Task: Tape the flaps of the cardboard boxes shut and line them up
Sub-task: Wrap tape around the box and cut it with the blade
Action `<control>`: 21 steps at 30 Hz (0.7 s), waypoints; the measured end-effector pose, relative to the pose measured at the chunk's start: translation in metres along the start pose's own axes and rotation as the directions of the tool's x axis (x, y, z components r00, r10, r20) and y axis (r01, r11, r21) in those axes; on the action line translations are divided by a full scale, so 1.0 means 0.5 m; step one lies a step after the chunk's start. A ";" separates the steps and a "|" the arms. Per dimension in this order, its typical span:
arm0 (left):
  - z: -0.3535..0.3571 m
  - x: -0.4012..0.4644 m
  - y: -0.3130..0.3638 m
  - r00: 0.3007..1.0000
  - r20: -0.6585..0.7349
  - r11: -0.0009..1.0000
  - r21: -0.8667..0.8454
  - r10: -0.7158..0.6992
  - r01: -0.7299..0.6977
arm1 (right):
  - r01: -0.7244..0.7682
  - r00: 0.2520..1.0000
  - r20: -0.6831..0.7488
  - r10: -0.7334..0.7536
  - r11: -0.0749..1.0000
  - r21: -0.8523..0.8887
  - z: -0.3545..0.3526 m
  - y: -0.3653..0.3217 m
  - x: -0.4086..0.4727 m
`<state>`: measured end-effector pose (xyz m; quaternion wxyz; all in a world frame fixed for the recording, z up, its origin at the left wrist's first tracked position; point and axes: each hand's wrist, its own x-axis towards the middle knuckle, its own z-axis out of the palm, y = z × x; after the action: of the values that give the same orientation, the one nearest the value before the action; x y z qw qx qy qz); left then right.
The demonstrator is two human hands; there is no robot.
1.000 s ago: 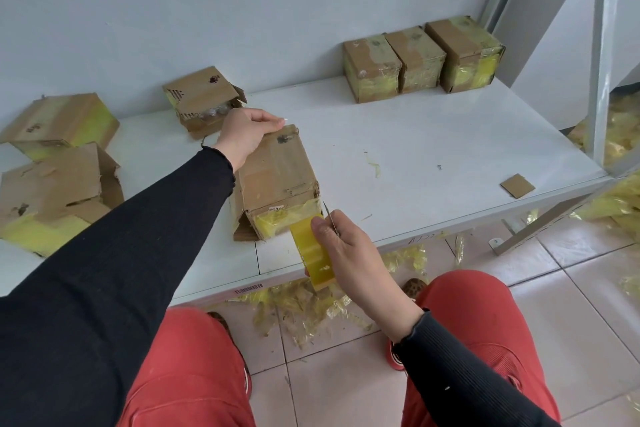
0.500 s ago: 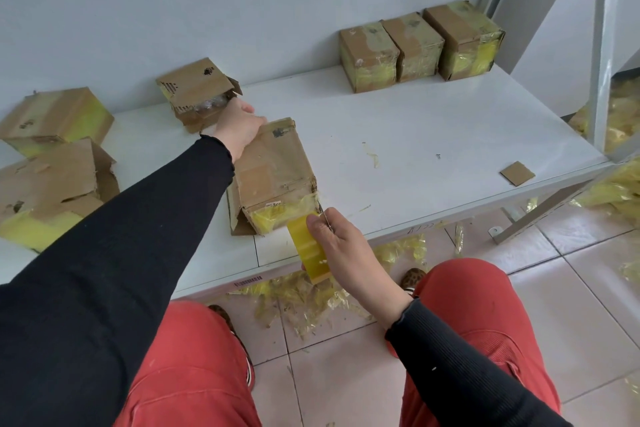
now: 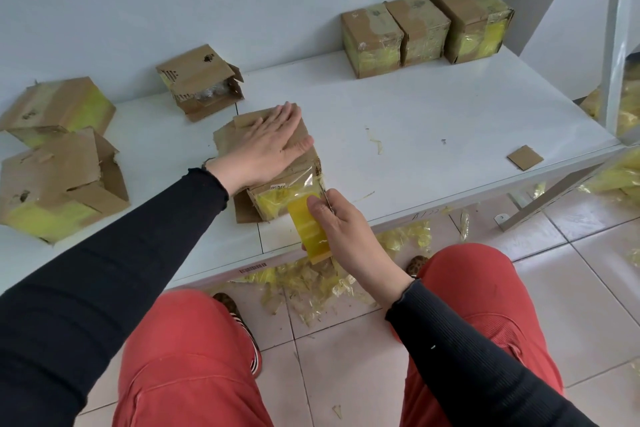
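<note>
Head view: your left hand [image 3: 266, 146] presses flat on the box [image 3: 277, 184]; your right grip [image 3: 332, 218] holds tape [image 3: 306, 229]. Three boxes [image 3: 426, 28] beyond your grip are lined up; four remain.

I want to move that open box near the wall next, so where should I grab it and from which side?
Grip the open box across its two closed cardboard side walls, coming from above. Its loose flaps gape toward the right with clear wrapping showing inside, so a hold there would likely bend or slip. The left hand is nearer, though now pressing another box.
</note>
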<state>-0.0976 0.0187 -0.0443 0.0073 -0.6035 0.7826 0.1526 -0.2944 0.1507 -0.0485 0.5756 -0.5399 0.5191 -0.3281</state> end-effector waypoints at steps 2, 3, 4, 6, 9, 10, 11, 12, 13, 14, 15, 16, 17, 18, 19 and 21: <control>0.006 -0.002 -0.003 1.000 -0.001 1.000 -0.014 0.009 -0.009 | 0.007 1.000 -0.006 -0.007 1.000 0.005 0.002 0.000 -0.002; 0.008 -0.006 -0.003 1.000 -0.007 1.000 -0.011 0.012 -0.012 | 0.008 1.000 -0.006 -0.008 1.000 0.001 0.003 0.000 -0.003; 0.007 -0.008 -0.001 1.000 -0.012 1.000 -0.002 0.010 -0.010 | 0.012 1.000 -0.010 -0.013 1.000 -0.012 0.003 0.000 -0.004; -0.003 -0.010 0.005 1.000 -0.006 1.000 -0.008 0.001 -0.001 | 0.023 0.999 -0.023 -0.024 0.999 -0.031 0.002 0.000 -0.006; -0.024 -0.023 0.019 0.997 -0.080 0.993 -0.112 0.010 -0.019 | 0.010 1.000 -0.019 -0.010 1.000 0.000 0.001 0.004 -0.011; -0.026 -0.028 0.027 0.989 -0.145 0.991 -0.133 0.013 -0.032 | 0.014 1.000 -0.018 -0.015 1.000 -0.005 0.001 0.006 -0.012; -0.024 -0.033 0.038 0.980 -0.198 0.989 -0.140 0.009 -0.038 | 0.025 0.999 -0.021 -0.026 1.000 -0.015 0.001 0.009 -0.012; -0.019 -0.036 0.053 0.976 -0.219 0.990 -0.139 0.000 -0.031 | 0.038 0.999 -0.024 -0.039 0.999 -0.024 0.002 0.011 -0.012; -0.010 -0.039 0.070 0.979 -0.206 0.993 -0.121 -0.013 -0.012 | 0.049 0.998 -0.025 -0.050 0.998 -0.030 0.003 0.015 -0.010; 0.001 -0.041 0.087 0.984 -0.175 0.997 -0.077 -0.029 0.016 | 0.059 0.998 -0.026 -0.060 0.997 -0.042 0.004 0.019 -0.007; 0.014 -0.042 0.101 0.988 -0.149 0.999 -0.022 -0.048 0.045 | 0.063 0.998 -0.027 -0.065 0.996 -0.060 0.005 0.023 -0.005; 0.025 -0.043 0.108 0.988 -0.144 0.997 0.027 -0.063 0.068 | 0.063 0.998 -0.026 -0.065 0.995 -0.077 0.005 0.026 -0.004; 0.031 -0.041 0.110 0.984 -0.161 0.995 0.061 -0.069 0.080 | 0.061 0.998 -0.026 -0.063 0.994 -0.087 0.006 0.030 -0.002; 0.032 -0.038 0.107 0.980 -0.186 0.993 0.081 -0.067 0.083 | 0.065 0.997 -0.027 -0.067 0.994 -0.084 0.006 0.030 -0.001; 0.029 -0.031 0.102 0.977 -0.205 0.992 0.095 -0.061 0.082 | 0.073 0.997 -0.028 -0.075 0.995 -0.067 0.006 0.028 0.002; 0.017 -0.008 0.085 0.974 -0.220 0.989 0.127 -0.048 0.078 | 0.090 0.996 -0.019 -0.091 0.996 -0.017 0.007 0.019 0.014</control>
<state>-0.1383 0.0343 -0.0416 -0.0323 -0.6392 0.7676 0.0323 -0.2912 0.1470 -0.0598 0.5508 -0.5641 0.5023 -0.3551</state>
